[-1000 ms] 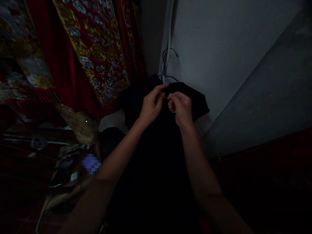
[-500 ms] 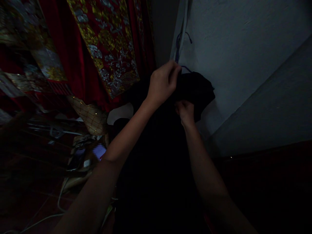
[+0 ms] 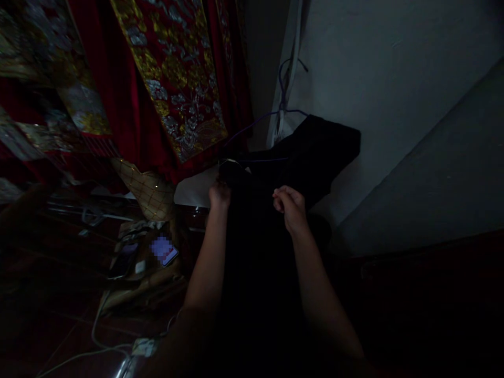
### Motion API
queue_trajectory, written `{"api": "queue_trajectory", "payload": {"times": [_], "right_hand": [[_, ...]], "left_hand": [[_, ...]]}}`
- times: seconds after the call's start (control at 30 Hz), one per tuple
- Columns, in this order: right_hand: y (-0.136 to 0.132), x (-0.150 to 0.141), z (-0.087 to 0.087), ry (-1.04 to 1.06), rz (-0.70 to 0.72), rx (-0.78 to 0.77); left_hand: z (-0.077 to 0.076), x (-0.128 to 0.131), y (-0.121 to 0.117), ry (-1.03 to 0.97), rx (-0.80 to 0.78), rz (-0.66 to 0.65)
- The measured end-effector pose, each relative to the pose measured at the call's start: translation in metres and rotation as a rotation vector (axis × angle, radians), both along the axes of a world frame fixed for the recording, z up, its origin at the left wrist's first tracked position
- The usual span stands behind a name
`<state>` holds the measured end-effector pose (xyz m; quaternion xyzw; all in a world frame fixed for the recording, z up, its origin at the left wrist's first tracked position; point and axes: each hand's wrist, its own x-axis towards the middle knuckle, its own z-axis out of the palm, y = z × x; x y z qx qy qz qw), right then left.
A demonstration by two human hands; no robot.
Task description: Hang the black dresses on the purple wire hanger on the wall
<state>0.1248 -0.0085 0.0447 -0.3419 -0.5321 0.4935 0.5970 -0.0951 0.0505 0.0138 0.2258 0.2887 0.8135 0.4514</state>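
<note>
- Red embroidered cloth (image 3: pixel 173 79) hung at far left, lit phone (image 3: pixel 170 256) below.
- Left hand (image 3: pixel 219 194) gripped the black garment (image 3: pixel 255 210) at its left edge.
- Garment's right shoulder sat on the purple hanger (image 3: pixel 282 109); left hanger arm bare.
- Right hand (image 3: pixel 290 206) was closed before the garment; whether it pinched cloth, could not tell.

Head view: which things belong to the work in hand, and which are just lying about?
Belongs, judging by where the hands are:
- black garment
- purple hanger
- left hand, right hand

Apparently just about:
- embroidered red cloth
- lit phone
- small white object
- pale cable
</note>
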Motion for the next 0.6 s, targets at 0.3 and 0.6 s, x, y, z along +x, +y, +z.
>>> {"api": "queue_trajectory", "payload": {"times": [0.3,0.6], "right_hand": [[0.005,0.028,-0.016,-0.003,-0.031,-0.161],[-0.02,0.006,-0.008,-0.051,0.313,-0.044]], "left_hand": [[0.001,0.042,-0.029,0.177,-0.059,-0.074],[0.057,0.108,-0.077,0.822,0.336,-0.046]]}}
